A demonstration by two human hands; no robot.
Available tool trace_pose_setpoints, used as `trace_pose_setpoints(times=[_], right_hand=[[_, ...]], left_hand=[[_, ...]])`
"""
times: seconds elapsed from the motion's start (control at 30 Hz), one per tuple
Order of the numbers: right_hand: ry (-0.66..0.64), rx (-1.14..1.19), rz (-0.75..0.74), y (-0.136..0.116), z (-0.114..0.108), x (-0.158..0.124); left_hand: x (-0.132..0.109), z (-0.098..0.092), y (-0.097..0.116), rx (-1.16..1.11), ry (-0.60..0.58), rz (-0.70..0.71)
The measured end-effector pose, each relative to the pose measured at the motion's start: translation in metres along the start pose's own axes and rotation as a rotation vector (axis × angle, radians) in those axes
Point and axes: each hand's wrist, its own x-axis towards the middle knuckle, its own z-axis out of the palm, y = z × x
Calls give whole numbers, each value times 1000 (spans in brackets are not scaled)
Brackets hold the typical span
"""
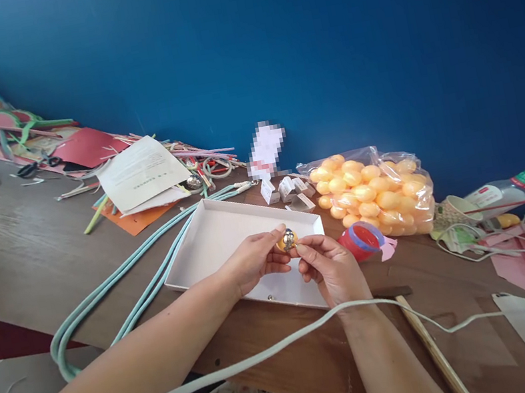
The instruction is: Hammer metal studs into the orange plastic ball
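A small round yellow piece with shiny silver metal on its face (286, 239) is in my fingers, above the near part of a shallow white rectangular box (204, 240). My left hand (256, 262) pinches it between thumb and fingers; the thumb and forefinger of my right hand (328, 263) are pinched together at its right edge. A tiny silver bead (271, 298) lies in the box, which sits on a dark brown wooden worktop (277, 336).

Beyond the box's far edge are small white folded paper tags (287, 186), their print too small to read, and a white upright card (265, 148), pixelated over. To their right sits a clear plastic bag of yellow-orange oval balls (374, 194). Farther right, a clear plastic bottle (519, 184) lies tilted, its white label marked with a red patch and its neck wrapped in green; I cannot make out the brand. Left of the box, a white printed sheet (144, 173) carries grey lines and one green line, illegible from here.
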Motion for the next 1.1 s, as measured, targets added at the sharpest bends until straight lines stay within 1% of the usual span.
trace_pose_setpoints(times=[0.5, 1.1], right_hand=[[-70, 25, 33, 3, -5, 1], [-41, 9, 48, 3, -5, 1]], left_hand=[[-1, 1, 0, 23, 23, 9], [0, 0, -1, 62, 56, 55]])
